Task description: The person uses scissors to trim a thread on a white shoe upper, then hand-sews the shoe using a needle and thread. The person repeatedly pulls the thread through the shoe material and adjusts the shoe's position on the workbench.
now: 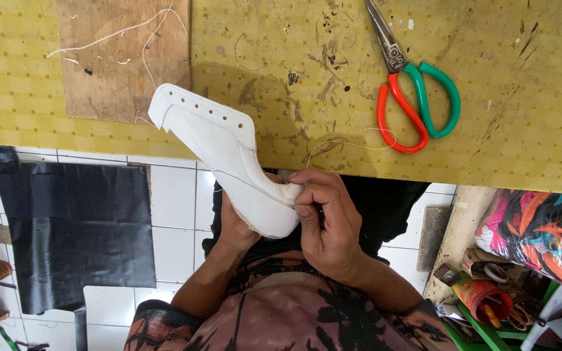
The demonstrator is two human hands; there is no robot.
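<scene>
Head camera is looking straight down over a yellow table point(47, 97) and the person's lap. At the lower right, a red cup point(482, 299) is standing among clutter, holding what looks like an orange-handled tool; the rest of its contents are too small to tell. Beside it, a bright patterned bag point(541, 234) is lying closed, so its contents are hidden.

Both hands are working just below the table's near edge. The left hand point(237, 227) is cupping the white shoe upper point(226, 153) from underneath, mostly hidden behind it, fingers seeming to be wrapped round its lower end. The right hand point(326, 224) is curling inward, thumb and fingertips pinching the rounded edge of the shoe upper. A thin white thread point(346, 144) is trailing from near that pinch up onto the table. The shoe upper is tilting up to the left, its end with the row of punched holes overlapping the table's edge and reaching a brown board point(118, 58).

Scissors point(408, 91) with red and green handles are lying on the table, well apart from the hands to the upper right. Open tabletop is stretching between the shoe upper and the scissors. Below the edge on the left, white floor tiles point(173, 195) and a black sheet point(76, 227) are showing.
</scene>
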